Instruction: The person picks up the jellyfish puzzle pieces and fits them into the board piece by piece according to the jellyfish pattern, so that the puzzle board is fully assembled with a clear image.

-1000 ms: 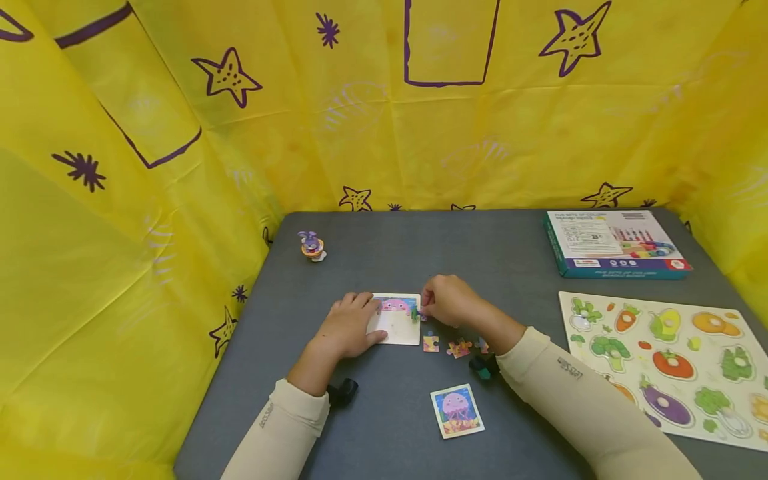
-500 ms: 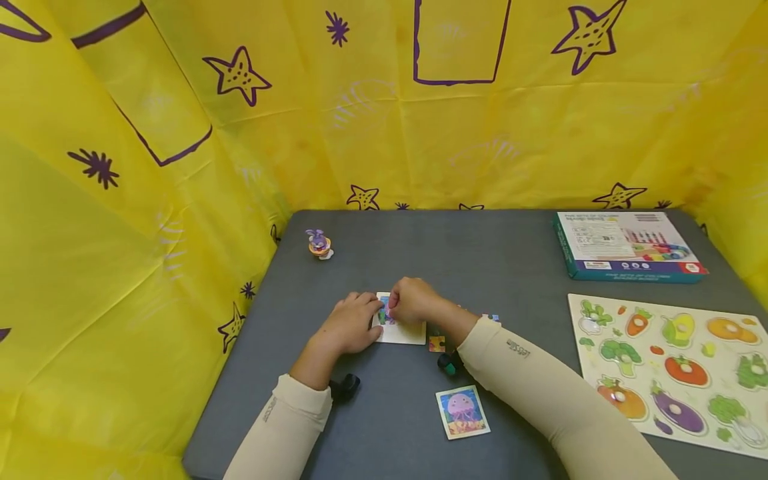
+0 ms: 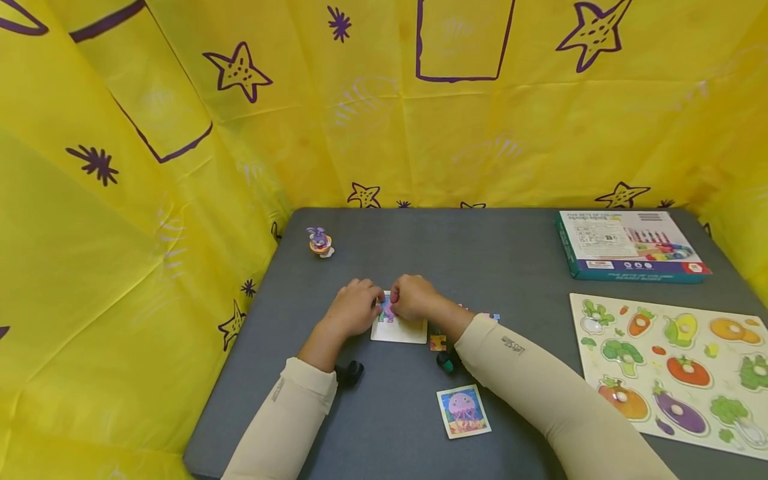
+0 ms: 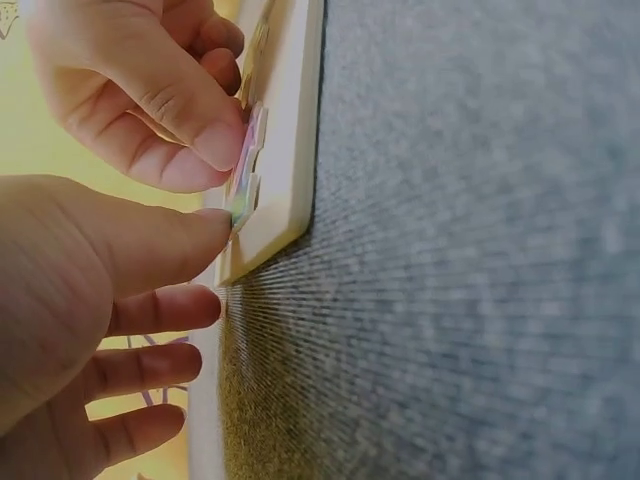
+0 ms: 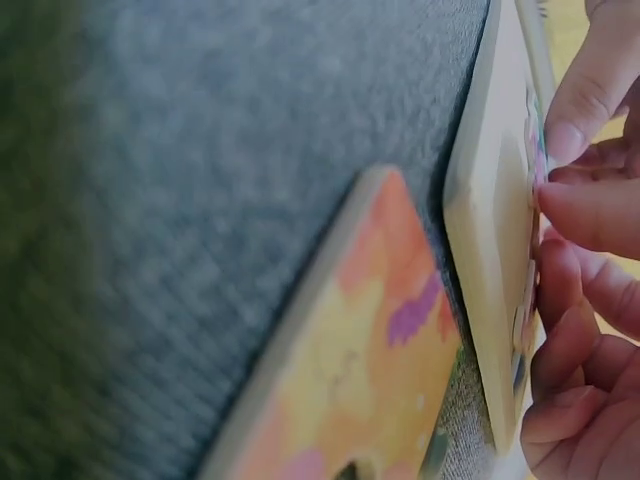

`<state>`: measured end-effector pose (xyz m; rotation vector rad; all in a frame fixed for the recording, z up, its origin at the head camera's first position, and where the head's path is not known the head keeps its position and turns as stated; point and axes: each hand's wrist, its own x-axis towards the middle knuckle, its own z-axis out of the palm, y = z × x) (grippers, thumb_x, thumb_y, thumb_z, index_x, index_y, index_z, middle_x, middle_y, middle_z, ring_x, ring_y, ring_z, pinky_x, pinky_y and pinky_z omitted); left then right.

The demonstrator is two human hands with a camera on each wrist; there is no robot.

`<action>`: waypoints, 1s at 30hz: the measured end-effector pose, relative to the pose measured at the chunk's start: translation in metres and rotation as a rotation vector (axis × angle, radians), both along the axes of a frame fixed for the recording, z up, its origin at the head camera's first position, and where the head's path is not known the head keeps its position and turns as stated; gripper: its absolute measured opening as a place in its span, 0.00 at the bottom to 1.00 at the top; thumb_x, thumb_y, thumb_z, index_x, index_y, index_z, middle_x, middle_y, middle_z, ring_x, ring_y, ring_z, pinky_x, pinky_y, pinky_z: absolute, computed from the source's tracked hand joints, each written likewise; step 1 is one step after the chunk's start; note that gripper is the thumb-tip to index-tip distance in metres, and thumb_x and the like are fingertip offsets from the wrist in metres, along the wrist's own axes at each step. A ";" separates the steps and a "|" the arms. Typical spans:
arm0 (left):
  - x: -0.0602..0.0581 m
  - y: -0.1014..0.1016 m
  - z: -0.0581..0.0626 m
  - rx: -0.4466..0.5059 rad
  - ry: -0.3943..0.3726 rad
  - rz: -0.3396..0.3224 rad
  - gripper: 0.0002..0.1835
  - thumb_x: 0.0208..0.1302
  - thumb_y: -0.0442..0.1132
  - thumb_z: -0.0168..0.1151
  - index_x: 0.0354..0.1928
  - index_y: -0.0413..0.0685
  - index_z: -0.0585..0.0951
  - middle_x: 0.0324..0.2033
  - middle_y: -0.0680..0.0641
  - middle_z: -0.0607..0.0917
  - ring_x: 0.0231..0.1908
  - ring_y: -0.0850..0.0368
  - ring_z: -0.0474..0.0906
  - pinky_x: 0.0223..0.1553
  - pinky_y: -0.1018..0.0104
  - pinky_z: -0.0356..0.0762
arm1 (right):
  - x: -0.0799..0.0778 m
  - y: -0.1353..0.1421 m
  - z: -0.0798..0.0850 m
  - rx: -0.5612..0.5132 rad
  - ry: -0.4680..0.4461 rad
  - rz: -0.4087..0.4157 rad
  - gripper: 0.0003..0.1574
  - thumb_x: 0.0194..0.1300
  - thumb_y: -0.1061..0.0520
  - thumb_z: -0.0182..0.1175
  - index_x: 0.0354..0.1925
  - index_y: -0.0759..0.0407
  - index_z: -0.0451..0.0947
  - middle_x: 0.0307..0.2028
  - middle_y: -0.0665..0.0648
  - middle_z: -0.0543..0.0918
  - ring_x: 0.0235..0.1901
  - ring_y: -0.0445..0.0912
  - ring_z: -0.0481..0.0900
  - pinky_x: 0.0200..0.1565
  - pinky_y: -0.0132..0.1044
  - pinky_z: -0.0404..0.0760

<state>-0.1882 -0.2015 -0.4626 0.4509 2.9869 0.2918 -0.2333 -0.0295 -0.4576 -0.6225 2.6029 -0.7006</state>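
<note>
In the head view both hands meet over a small pale puzzle tray (image 3: 414, 335) at the table's middle. My left hand (image 3: 355, 307) is at its left edge; in the left wrist view its thumb presses the edge of a green-and-pink jigsaw piece (image 4: 243, 205), the other fingers extended. My right hand (image 3: 413, 298) has thumb and curled fingers on the joined pink jellyfish pieces (image 3: 387, 311), partly covering them. An orange-and-yellow jigsaw piece (image 3: 438, 343) lies just right of the tray. Nearer me is a jellyfish picture card (image 3: 464, 411).
More loose pieces (image 3: 494, 317) lie partly behind the right forearm. A vegetable knob-puzzle board (image 3: 645, 340) fills the right side, with a flat box (image 3: 627, 247) beyond it. A small purple toy figure (image 3: 320, 242) stands back left. Yellow cloth (image 3: 372, 147) surrounds the table.
My right hand has moved left from the tray's right edge, carrying a jigsaw piece to the upper left. My left hand has drawn its fingers in toward the pieces there.
</note>
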 end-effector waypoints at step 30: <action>-0.007 -0.001 0.003 0.114 -0.038 0.122 0.06 0.61 0.44 0.72 0.39 0.58 0.88 0.43 0.48 0.83 0.50 0.44 0.76 0.52 0.45 0.74 | -0.008 0.001 0.001 -0.003 -0.060 -0.036 0.07 0.58 0.55 0.72 0.28 0.52 0.82 0.28 0.52 0.82 0.31 0.48 0.77 0.28 0.35 0.73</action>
